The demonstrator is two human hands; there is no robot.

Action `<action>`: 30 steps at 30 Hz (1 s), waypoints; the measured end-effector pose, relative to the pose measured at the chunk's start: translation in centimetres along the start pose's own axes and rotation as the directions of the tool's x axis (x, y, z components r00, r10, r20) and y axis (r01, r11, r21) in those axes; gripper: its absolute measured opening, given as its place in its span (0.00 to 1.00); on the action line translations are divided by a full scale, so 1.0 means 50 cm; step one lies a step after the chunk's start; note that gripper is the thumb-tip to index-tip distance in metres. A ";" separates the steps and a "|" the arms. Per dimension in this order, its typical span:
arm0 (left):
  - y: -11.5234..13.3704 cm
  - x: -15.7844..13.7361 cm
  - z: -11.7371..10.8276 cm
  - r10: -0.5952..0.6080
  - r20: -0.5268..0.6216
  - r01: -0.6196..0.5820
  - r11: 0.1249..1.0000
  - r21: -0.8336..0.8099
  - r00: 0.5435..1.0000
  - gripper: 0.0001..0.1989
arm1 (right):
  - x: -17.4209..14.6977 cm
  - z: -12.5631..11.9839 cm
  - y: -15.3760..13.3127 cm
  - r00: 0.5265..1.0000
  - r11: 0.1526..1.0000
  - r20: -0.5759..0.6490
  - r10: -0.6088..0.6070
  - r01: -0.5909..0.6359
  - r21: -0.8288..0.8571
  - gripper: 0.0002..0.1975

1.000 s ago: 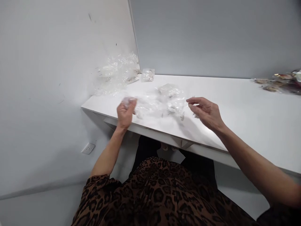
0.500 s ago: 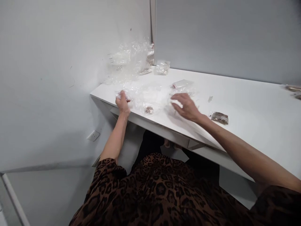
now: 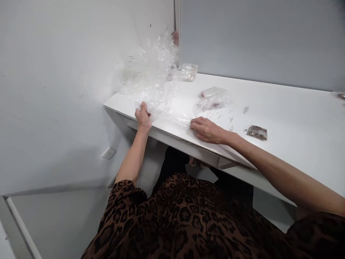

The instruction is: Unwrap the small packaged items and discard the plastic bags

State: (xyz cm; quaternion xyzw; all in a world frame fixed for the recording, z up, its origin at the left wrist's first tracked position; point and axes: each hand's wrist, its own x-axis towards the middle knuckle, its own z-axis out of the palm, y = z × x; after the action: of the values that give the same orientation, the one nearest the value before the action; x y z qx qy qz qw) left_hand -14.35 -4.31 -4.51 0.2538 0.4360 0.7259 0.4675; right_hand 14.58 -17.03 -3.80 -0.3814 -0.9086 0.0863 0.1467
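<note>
At the left end of the white table (image 3: pixel 285 108), my left hand (image 3: pixel 143 117) is closed on crumpled clear plastic film (image 3: pixel 172 117). The film stretches low over the tabletop towards my right hand (image 3: pixel 205 130), whose fingers are curled together at its other end. Whatever else sits inside the right fingers is hidden. Just beyond that hand lie clear plastic bags (image 3: pixel 214 100) with some reddish parts. A clear packet with brown contents (image 3: pixel 256 132) rests to the right of my right wrist.
A large heap of clear plastic (image 3: pixel 151 68) stands in the back left corner against the wall. Beside it is a filled clear packet (image 3: pixel 189 73). What looks like part of another person's hand (image 3: pixel 175 37) shows by the grey panel (image 3: pixel 256 39). Small scraps (image 3: pixel 245 109) dot the tabletop.
My right hand has come down and left, and its spread fingers have closed. The small brown-filled packet between my hands no longer shows. The plastic heap at the back has shifted upward.
</note>
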 end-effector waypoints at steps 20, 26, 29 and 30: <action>-0.016 -0.024 0.064 0.086 0.084 -0.093 0.992 0.089 0.993 0.17 | -0.233 -0.096 0.017 0.875 0.850 0.077 0.479 -0.484 0.207 0.17; 0.007 0.059 0.027 0.106 -0.136 -0.097 0.993 0.072 0.985 0.09 | -0.303 -0.098 0.059 0.763 0.754 0.014 0.646 -0.640 0.147 0.22; 0.030 0.098 -0.004 0.027 -0.245 -0.006 0.996 0.086 0.969 0.08 | -0.351 -0.098 0.098 0.705 0.714 -0.137 0.696 -0.699 0.028 0.19; 0.037 0.106 -0.013 -0.012 -0.247 0.037 0.995 0.098 0.969 0.08 | -0.359 -0.099 0.108 0.701 0.710 -0.184 0.689 -0.703 -0.021 0.18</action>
State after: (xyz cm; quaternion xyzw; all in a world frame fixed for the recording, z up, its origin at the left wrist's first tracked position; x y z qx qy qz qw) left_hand -18.01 -0.13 -3.46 0.1800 0.5300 0.7228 0.4054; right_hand 31.80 -25.97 -4.17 -0.7083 -0.6848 0.0633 0.1594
